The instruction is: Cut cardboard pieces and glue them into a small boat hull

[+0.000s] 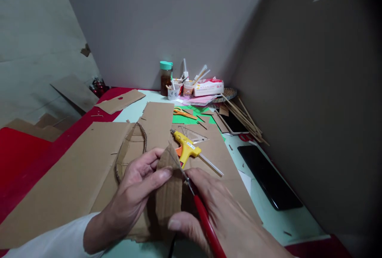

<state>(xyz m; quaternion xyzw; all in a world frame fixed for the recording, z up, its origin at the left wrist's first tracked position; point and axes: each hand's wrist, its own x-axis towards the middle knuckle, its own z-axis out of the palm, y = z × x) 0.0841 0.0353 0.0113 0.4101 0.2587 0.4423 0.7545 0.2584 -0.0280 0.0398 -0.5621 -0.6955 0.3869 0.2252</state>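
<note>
My left hand (pixel 139 188) pinches a small cardboard piece (pixel 168 198) between thumb and fingers. The piece stands roughly upright, comes to a point at the top and carries a dark line near its tip. My right hand (pixel 227 214) grips red-handled scissors (pixel 205 222), its thumb stretched out to the left. The metal blades lie along the right slanted edge of the cardboard, near the line. Part of the handle is hidden by the hand. Behind the hands lie a yellow glue gun (pixel 186 146) with a glue stick and a curved cardboard frame (pixel 119 162).
Large cardboard sheets (pixel 71 162) cover much of the table. Yellow scissors (pixel 185 113), a clear set square (pixel 193 134) and cardboard scraps lie beyond. A black phone (pixel 268 176) and wooden sticks (pixel 241 117) are at right. A jar (pixel 166 79), paper cups (pixel 188 88) and tissues (pixel 209 88) stand at the back.
</note>
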